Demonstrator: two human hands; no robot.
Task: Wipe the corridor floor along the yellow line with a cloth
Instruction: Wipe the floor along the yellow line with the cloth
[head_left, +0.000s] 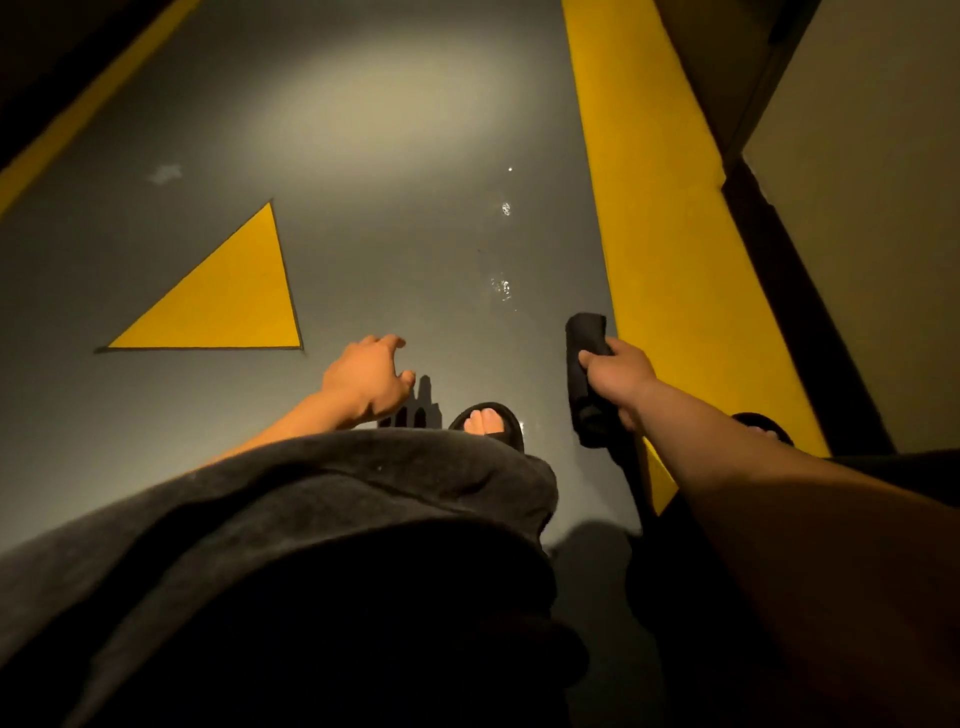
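Wiping not started, by the look of it: right hand (618, 371) grips the dark cloth (586, 364) off the floor (389, 249), near the yellow line's (660, 249) inner edge. Left hand (366, 379) loose, empty. Wet spots (503, 288) ahead remain.

A dark rolled cloth (586, 374) is held upright above the grey floor (395, 249), just beside the broad yellow line (660, 218) along the right side.

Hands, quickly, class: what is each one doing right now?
Left hand: open, fingers loosely curled, holding nothing.
Right hand: grips the dark rolled cloth above the grey floor.
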